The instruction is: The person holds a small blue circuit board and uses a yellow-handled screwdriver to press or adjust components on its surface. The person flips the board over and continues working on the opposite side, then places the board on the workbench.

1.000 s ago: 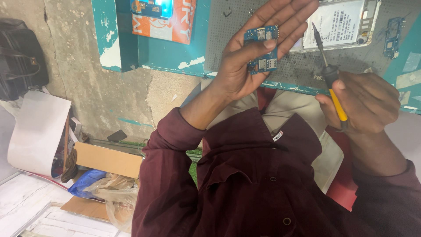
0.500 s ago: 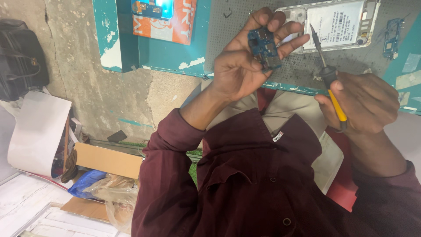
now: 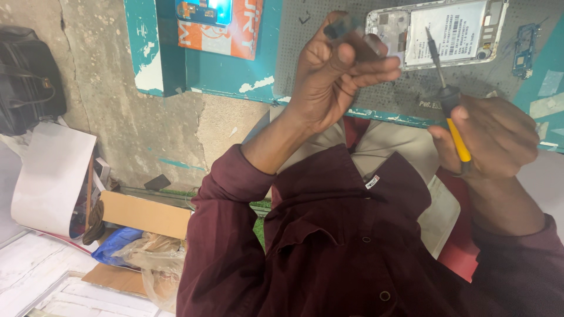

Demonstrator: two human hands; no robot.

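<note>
At the top of the frame an opened phone with a white battery label lies on my grey perforated work mat, beside a small blue circuit board at the upper right. An orange and teal box sits at the upper middle, a black bag at the far left, a brown cardboard box lower left. My left hand is curled shut around a small dark blurred part, raised in front of the phone's left end. My right hand grips a yellow-handled screwdriver, its tip over the phone.
</note>
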